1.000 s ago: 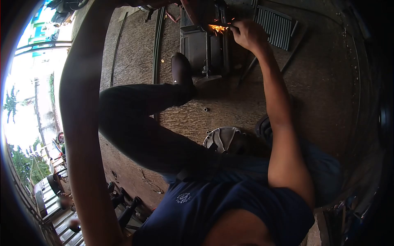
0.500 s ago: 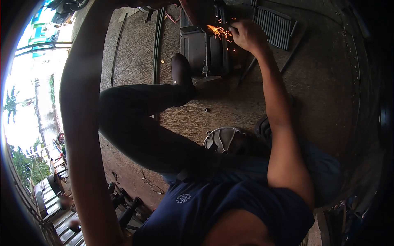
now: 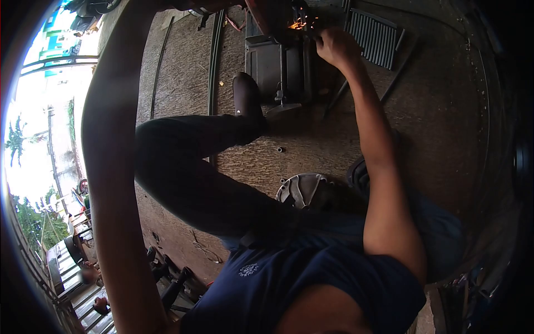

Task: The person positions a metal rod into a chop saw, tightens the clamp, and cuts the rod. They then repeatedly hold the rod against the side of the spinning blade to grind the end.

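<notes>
At the top, my right hand [image 3: 338, 48] is closed, its fingertips around something dark that I cannot make out. Just left of it, orange sparks [image 3: 298, 24] fly by the reddish-brown guard [image 3: 266, 19] of what looks like a cut-off saw. Below the guard lies the saw's dark metal base [image 3: 264, 69], with a thin screw rod [image 3: 282, 72] running along it. My left arm [image 3: 111, 156] reaches up the left side to the top edge. My left hand lies out of view, so its hold is hidden.
A grille of metal bars [image 3: 371, 38] lies right of the saw. Long thin rods [image 3: 213, 67] lie on the floor to its left. My shoe [image 3: 246, 96] is close to the base. Nearer me are a small metal ring [image 3: 281, 150] and a round metal casting [image 3: 303, 188].
The spray of sparks has become smaller and sits slightly higher. The saw's guard has shifted slightly down in view. My right hand stays nearly in the same place, still closed.
</notes>
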Tool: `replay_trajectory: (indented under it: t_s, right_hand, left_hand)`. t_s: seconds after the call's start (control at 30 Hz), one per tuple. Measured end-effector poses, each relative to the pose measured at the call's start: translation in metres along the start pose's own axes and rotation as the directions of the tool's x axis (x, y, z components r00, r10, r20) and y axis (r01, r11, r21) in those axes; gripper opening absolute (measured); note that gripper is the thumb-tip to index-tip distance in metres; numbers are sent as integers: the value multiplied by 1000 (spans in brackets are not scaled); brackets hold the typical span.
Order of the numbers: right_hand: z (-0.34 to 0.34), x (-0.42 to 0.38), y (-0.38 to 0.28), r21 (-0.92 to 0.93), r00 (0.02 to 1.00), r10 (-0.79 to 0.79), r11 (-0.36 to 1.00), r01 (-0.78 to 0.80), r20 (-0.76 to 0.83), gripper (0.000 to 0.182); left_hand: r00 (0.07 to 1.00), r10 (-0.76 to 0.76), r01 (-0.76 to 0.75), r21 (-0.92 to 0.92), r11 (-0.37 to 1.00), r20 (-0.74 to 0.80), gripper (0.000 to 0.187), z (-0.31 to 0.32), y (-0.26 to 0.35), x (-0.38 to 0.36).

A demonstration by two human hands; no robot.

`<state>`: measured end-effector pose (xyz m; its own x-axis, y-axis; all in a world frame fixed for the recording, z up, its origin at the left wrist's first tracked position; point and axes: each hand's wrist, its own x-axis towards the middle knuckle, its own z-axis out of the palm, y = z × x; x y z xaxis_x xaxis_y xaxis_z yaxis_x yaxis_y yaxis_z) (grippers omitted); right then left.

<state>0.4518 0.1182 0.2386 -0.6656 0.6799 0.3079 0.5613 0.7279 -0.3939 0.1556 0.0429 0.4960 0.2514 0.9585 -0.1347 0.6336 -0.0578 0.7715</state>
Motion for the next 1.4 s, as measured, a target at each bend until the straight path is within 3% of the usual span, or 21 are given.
replay_trajectory:
  t_s: [0.27, 0.33, 0.37, 0.43, 0.47, 0.53, 0.57, 0.6, 0.63, 0.73, 0.9, 0.93, 1.17, 1.23, 1.27, 1.33, 1.37, 1.4]
  right_hand:
    - [-4, 0, -3, 6, 999, -28, 1000, 28, -35, 21]
    - [-9, -4, -5, 70, 974, -121, 988, 136, -191, 20]
    - [-9, -5, -1, 68, 974, -120, 988, 135, -191, 20]
    - [-7, -10, 13, 571, 996, -91, 816, 88, -22, 22]
    - [-5, -14, 18, 569, 996, -91, 818, 87, -22, 22]
    - [-4, -21, 23, 771, 988, -99, 637, -30, 120, 21]
    - [-5, -26, 25, 770, 988, -99, 637, -31, 122, 21]
    - [-8, -31, 27, 871, 985, -93, 485, -82, 144, 19]
    - [-11, -35, 29, 940, 982, -91, 316, -131, 167, 18]
    - [-20, -43, 35, 961, 978, -65, 209, -180, 197, 18]
    - [-28, -44, 38, 962, 979, -82, 218, -167, 189, 17]
    - [-29, -43, 38, 961, 980, -80, 226, -161, 183, 17]
    - [-21, -40, 42, 931, 982, -38, 327, -161, 183, 19]
    - [-17, -31, 50, 800, 972, -48, 578, -161, 230, 25]
    - [-12, -26, 51, 801, 972, -47, 577, -162, 231, 25]
    - [-2, -17, 49, 471, 995, -90, 876, 98, -40, 24]
    - [0, -12, 51, 472, 995, -87, 876, 95, -38, 24]
    - [-7, -4, 48, 416, 995, -68, 909, 29, 79, 26]
  left_hand:
    - [988, -135, 157, -508, 847, 81, 35, -21, -29, -3]
    - [981, -157, 193, -615, 765, 112, 33, -26, -36, -3]
    - [978, -166, 210, -663, 718, 129, 32, -28, -39, -2]
    - [969, -180, 244, -752, 613, 168, 31, -31, -44, 1]
    - [965, -184, 259, -790, 556, 187, 30, -32, -47, 2]
    - [961, -188, 273, -824, 496, 205, 30, -37, -52, 8]
    - [916, -390, 306, -791, 530, 93, 30, -39, -52, 8]
    - [826, -562, 347, -757, 554, -33, 30, -35, -43, 8]
    - [828, -560, 344, -759, 553, -33, 30, -32, -42, 9]
    - [886, -448, 335, -507, 794, -117, 33, -25, -35, 11]
    - [960, -228, 236, 35, 971, -160, 40, -22, -29, 9]
    - [960, -229, 237, 36, 971, -161, 40, -21, -27, 7]
    - [871, -406, 337, -266, 903, -277, 39, -8, -12, 2]
    - [836, -461, 354, -351, 867, -297, 39, -5, -8, 2]
    - [817, -488, 359, -393, 847, -305, 39, -4, -7, 1]
    - [779, -542, 365, -475, 801, -316, 38, -1, -5, 2]
    - [759, -569, 366, -515, 775, -318, 38, 0, -4, 2]
    - [738, -595, 365, -554, 748, -318, 38, 1, -3, 4]
